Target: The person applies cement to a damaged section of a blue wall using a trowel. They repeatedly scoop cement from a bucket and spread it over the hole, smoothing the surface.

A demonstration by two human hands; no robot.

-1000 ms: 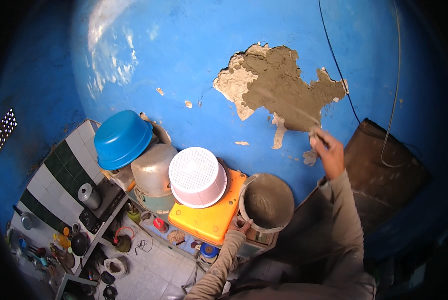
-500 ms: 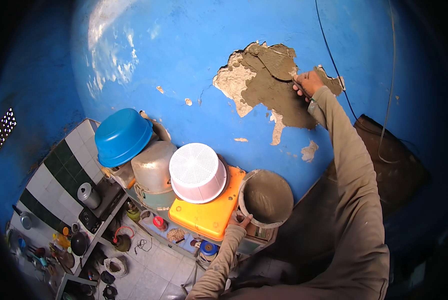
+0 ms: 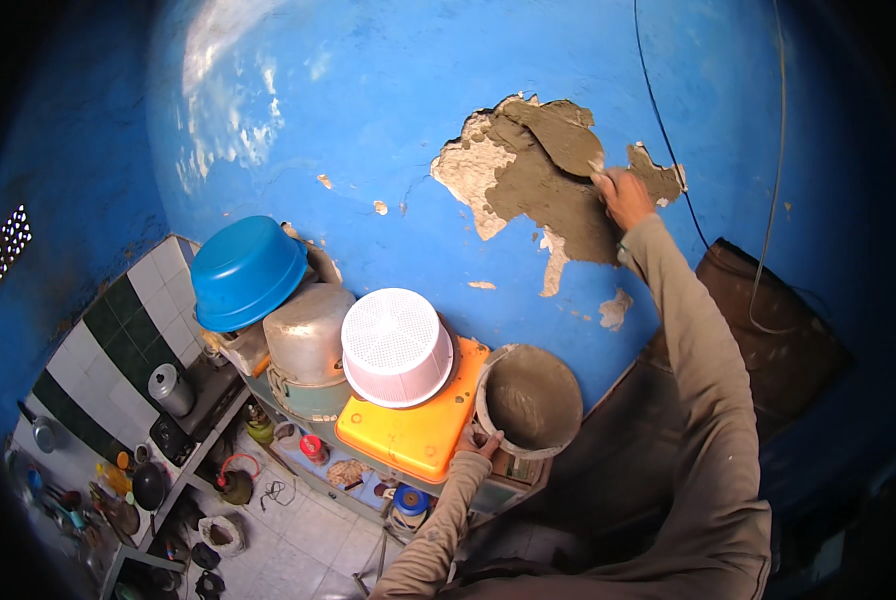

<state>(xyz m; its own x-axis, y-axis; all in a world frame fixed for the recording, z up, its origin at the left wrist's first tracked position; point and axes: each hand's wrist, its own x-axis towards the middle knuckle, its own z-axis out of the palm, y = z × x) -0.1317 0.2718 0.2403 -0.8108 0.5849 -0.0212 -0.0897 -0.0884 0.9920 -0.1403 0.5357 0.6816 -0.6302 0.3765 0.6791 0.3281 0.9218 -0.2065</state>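
My right hand (image 3: 625,197) is closed around the handle of a trowel, whose mortar-smeared blade (image 3: 568,146) lies against wet grey-brown mortar (image 3: 543,195) on the blue wall. The handle is mostly hidden in my fingers. Around the mortar, bare pale patches (image 3: 466,175) show where paint and plaster have broken away. Lower down, my left hand (image 3: 481,442) grips the near-left rim of a round, mortar-stained bucket (image 3: 535,375). Mortar coats the bucket's inside. It stands tilted toward me on the cabinet top, right of an orange plastic lid (image 3: 398,432).
A white strainer basin (image 3: 393,340) sits upside down on the orange lid. To its left are a metal pot (image 3: 308,330) and a blue basin (image 3: 246,275). Cables (image 3: 656,110) hang on the wall at right. A kitchen counter (image 3: 193,440) stands at lower left.
My right hand and the trowel have shifted slightly down relative to the mortar patch, and the blade has turned a little. My left hand stays on the bucket rim.
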